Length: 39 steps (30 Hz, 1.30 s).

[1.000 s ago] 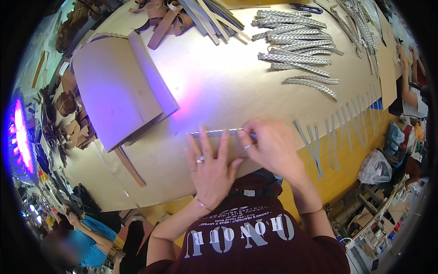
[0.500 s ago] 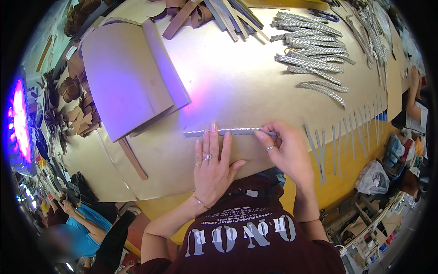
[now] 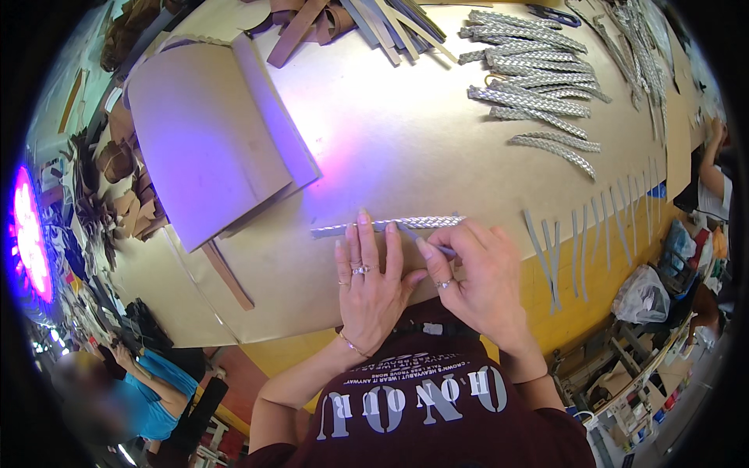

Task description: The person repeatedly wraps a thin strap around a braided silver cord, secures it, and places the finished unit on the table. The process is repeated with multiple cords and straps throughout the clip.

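A flat silver braided strap lies across the near part of the tan table sheet, in front of me. Along it runs a thin grey strip, whose right end bends away from the braid towards me. My left hand is flat, fingers spread, its fingertips pressing on the strap and strip. The thumb and fingers of my right hand pinch the bent end of the grey strip, just nearer to me than the braid's right end. The strip's tip is partly hidden by those fingers.
Several braided straps are piled at the far right. Separate grey strips hang in a row over the table's right front edge. A large tan folded board stands left, with brown strips behind. A person in blue is at lower left.
My right hand has moved left and towards me, drawing the strip's end away from the braid. More of the braid's right part now shows. My left hand stays nearly in place.
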### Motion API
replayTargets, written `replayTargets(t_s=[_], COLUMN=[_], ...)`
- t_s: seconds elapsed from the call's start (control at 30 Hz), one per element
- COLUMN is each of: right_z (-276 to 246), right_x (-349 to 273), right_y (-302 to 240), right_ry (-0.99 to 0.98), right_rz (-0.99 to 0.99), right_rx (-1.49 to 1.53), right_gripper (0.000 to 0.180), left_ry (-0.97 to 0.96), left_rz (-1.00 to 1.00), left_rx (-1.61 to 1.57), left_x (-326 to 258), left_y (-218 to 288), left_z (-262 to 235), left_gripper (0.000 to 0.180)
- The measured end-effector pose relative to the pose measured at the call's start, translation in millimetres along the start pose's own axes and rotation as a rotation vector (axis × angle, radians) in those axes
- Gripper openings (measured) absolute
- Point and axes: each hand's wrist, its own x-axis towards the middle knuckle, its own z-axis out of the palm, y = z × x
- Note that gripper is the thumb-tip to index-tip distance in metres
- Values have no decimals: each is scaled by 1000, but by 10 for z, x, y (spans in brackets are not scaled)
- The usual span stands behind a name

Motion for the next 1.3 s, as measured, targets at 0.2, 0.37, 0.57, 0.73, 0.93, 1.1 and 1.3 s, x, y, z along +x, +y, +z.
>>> replayTargets(t_s=[0.2,0.37,0.57,0.73,0.93,1.1,1.3], right_z=[75,108,136,175,124,75,94], right_x=[4,-21,-24,-68,-112,-149,-124], right_y=[133,163,178,184,244,227,238], right_ry=[34,28,48,48,138,126,118], right_rz=[220,276,215,210,244,262,317], right_rx=[19,34,-18,-66,54,66,84], right_gripper=[15,15,15,13,14,13,14], left_ry=[-13,-17,-38,-28,-17,-37,-46], left_rz=[-6,7,18,14,-3,6,7], left_rx=[-38,-21,-6,2,25,70,91], left_x=[10,20,21,39,63,65,68], left_y=[-10,-4,-2,31,77,75,80], left_z=[-25,-41,-58,-54,-58,-80,-88], left_gripper=[72,69,70,69,66,64,64])
